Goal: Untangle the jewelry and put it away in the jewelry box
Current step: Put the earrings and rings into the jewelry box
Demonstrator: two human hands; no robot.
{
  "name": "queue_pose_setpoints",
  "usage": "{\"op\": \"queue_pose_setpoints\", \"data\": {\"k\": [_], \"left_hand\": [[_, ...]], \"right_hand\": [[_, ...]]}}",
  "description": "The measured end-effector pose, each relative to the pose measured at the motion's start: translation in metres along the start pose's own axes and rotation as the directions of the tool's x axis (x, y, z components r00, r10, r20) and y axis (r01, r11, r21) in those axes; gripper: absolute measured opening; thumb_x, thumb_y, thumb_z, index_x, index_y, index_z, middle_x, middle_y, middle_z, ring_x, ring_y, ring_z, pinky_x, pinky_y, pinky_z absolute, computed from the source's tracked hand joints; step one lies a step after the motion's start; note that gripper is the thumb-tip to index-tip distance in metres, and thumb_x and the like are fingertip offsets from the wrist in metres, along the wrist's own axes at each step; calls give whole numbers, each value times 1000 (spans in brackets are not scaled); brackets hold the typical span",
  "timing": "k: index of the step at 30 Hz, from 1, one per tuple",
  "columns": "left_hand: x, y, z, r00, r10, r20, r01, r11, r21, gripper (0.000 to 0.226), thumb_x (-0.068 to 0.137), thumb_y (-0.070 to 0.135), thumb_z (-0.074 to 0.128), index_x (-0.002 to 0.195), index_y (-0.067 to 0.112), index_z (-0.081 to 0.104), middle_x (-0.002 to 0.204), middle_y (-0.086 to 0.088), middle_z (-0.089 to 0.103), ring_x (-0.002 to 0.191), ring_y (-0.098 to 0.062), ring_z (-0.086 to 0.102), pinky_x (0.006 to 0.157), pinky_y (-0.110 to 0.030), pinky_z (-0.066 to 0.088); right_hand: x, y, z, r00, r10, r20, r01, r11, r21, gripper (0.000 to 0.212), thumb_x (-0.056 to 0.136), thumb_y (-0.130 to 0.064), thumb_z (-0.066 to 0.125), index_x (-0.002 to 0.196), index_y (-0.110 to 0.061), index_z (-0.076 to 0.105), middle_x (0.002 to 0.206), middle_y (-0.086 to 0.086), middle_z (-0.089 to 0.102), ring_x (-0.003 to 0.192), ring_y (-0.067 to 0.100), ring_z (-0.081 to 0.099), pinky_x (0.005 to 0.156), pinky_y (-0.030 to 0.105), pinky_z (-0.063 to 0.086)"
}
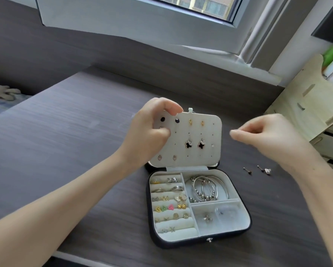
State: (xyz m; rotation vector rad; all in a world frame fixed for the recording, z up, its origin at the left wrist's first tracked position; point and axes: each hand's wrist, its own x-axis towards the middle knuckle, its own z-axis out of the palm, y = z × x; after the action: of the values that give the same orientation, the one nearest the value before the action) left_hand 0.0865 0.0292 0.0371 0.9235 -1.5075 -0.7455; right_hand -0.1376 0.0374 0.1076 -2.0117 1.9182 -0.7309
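The left hand (152,128) grips the upright earring panel (206,157) of the jewelry box (158,241). Right of the box the right hand (267,133) pinches; holding what, I cannot tell. Loose studs (265,170) there seem tiny and slippery: take them by the post.

A home bedroom: a dark wood-grain desk (65,141) sits beneath a white-framed window (161,22), a pale plush toy (4,91) on checked bedding (0,106).

No legible text, label, brand, number or sign anywhere, neither on the jewelry box (181,244), its earring panel (206,157), the table (65,151) nor the wooden organizer (304,105).
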Motion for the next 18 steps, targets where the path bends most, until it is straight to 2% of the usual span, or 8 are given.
{"op": "queue_pose_setpoints", "data": {"k": [3, 5, 7, 9, 12, 18], "left_hand": [[1, -2, -1, 999, -36, -14, 37, 999, 10, 44, 58, -2, 43, 86, 28, 60, 98, 4, 61, 93, -12, 55, 78, -26, 44], [1, -4, 0, 999, -47, -13, 47, 999, 16, 43, 58, 0, 43, 86, 27, 60, 96, 8, 60, 91, -9, 54, 75, -21, 42], [1, -5, 1, 999, -50, -6, 51, 998, 35, 42, 59, 1, 43, 88, 26, 61, 96, 8, 59, 90, -7, 53, 72, -18, 42], [1, -7, 2, 999, -42, 11, 41, 996, 81, 42, 59, 3, 43, 89, 27, 61, 96, 8, 58, 90, -5, 53, 72, -15, 42], [1, -11, 3, 999, 0, 40, -7, 983, 182, 41, 61, 5, 44, 88, 32, 59, 95, 14, 55, 89, 1, 50, 71, -9, 38], [1, -11, 3, 999, 14, 42, -21, 981, 192, 39, 62, 5, 44, 85, 33, 58, 96, 11, 56, 87, 2, 49, 71, -6, 37]], "right_hand": [[-8, 45, -1, 989, 148, -18, -149, 985, -87, 21, 84, -23, 68, 63, -21, 68, 65, 0, 67, 57, 10, 56, 56, 27, 41], [-12, 76, 4, 972, 229, -49, -234, 949, -213, 21, 86, -21, 64, 66, -27, 66, 78, 0, 71, 78, 20, 64, 70, 32, 47], [-18, 96, 10, 957, 269, -110, -291, 900, -326, 12, 89, -21, 60, 88, -24, 72, 99, 2, 71, 100, 26, 61, 83, 34, 47], [-22, 109, 16, 952, 257, -165, -304, 851, -429, 24, 91, -21, 57, 112, -17, 68, 115, 7, 65, 110, 30, 56, 88, 36, 45], [-23, 119, 22, 949, 257, -182, -313, 830, -462, 28, 92, -18, 55, 119, -14, 64, 114, 13, 59, 111, 32, 53, 87, 37, 43], [-21, 129, 25, 942, 258, -213, -329, 830, -451, 15, 90, -19, 60, 100, -11, 67, 104, 11, 65, 102, 31, 57, 77, 34, 43]]}}
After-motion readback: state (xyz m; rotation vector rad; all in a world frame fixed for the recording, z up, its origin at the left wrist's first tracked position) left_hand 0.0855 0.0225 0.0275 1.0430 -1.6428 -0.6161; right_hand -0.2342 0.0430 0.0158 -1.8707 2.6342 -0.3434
